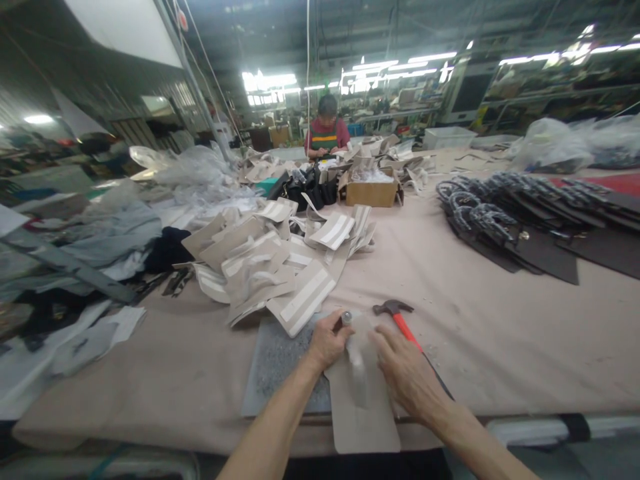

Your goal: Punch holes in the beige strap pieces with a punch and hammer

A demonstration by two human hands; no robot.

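Where the long work table (pixel 475 333) stretches away under a pale cloth, its far end holds a seated person in a striped top (pixel 326 135), and black bag panels with braided handles (pixel 515 220) lie spread along its right side. A heap of beige cut pieces with white strips (pixel 270 267) fills the middle left, with a cardboard box (pixel 369 191) behind it. Near the front edge lies a grey metal plate (pixel 280 363), and on it, overhanging toward the person, a beige panel (pixel 363 407). The right hand (pixel 405 373) rests flat on that panel's right side, fingers together and pressing down, holding nothing. The left hand (pixel 327 341) sits at the panel's upper left corner, fingers curled round a small punch-like tool with a silver top (pixel 346 319) stood upright on the panel; it may be a stamp, the view being too soft to say. Just beside the right hand, a hammer with a red handle (pixel 400 319) lies on the cloth, untouched.
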